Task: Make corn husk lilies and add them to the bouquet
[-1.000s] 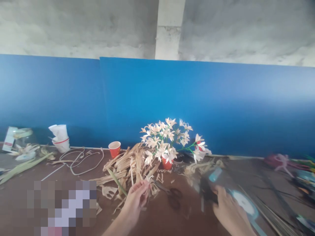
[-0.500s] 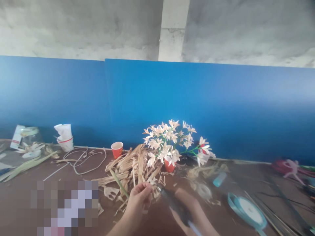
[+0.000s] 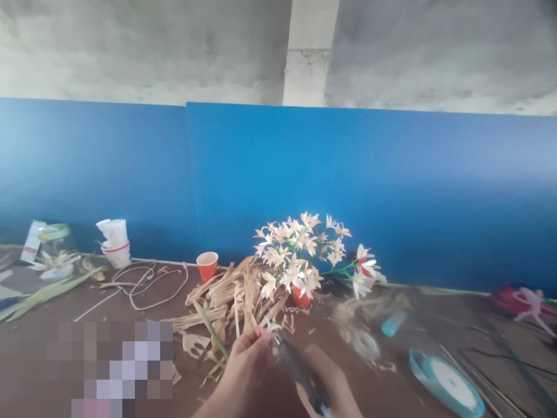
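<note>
My left hand (image 3: 250,354) is closed in a pinch around a small pale flower (image 3: 272,326), whose petals show just past the fingertips. In my right hand (image 3: 328,377) is a dark glue gun (image 3: 300,363) with a pale stick at its rear end. Its metal tip points up and left, right at the flower; whether it touches cannot be made out. Behind my hands lies a heap of dried husks (image 3: 235,290). Beyond it a bunch of white husk flowers (image 3: 296,244) on green stems stands in a red cup (image 3: 301,297).
An orange-red paper cup (image 3: 207,268), a white cable (image 3: 143,290) and a white cup (image 3: 116,253) stand or lie at the back left. Rightward are a teal ribbon roll (image 3: 452,383), a clear tape roll (image 3: 364,345) and thin sticks (image 3: 474,380). A blue partition (image 3: 278,168) closes the back.
The glue gun and my right hand have shifted slightly left, bringing the tip nearer the flower. My left hand keeps its pinch. The view has turned a little.
</note>
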The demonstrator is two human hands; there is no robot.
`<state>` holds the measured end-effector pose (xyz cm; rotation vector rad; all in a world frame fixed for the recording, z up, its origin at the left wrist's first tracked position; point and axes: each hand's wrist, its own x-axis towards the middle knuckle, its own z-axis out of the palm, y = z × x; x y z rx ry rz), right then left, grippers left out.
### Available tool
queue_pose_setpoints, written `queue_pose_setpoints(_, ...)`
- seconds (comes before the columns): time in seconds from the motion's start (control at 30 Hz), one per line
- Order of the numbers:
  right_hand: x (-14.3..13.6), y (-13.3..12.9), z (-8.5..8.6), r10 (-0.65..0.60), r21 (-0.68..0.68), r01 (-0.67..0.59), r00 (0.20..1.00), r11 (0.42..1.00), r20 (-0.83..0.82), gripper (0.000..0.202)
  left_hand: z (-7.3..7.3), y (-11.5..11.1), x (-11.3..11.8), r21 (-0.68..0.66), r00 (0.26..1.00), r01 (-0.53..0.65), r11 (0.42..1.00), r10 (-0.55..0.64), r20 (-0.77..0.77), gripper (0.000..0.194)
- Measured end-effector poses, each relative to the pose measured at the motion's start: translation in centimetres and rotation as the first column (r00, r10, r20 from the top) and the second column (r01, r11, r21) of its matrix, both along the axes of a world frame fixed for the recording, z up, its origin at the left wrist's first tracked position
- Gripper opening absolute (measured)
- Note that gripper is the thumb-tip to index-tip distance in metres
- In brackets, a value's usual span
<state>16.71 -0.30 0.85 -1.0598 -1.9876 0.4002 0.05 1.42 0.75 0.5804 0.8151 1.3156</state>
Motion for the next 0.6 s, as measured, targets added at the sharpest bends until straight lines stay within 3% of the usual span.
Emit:
queue_pose_setpoints(0.27,-0.02,-0.13,0.17,0.006,-0.066,-0.003,0.999,0.998,0.046,0.015,-0.95,-0.33,-0.29,-0.087,0.984,0.099,0.991,-0.085,0.155,0.021)
queue_pose_setpoints(0.6,-0.10,-0.27,-0.26,-0.001,-0.059,0.001,1.000,0.998,0.004,0.015,-0.44,-0.52,-0.18,-0.068,0.965,0.168,0.983,-0.149,0.216,0.019)
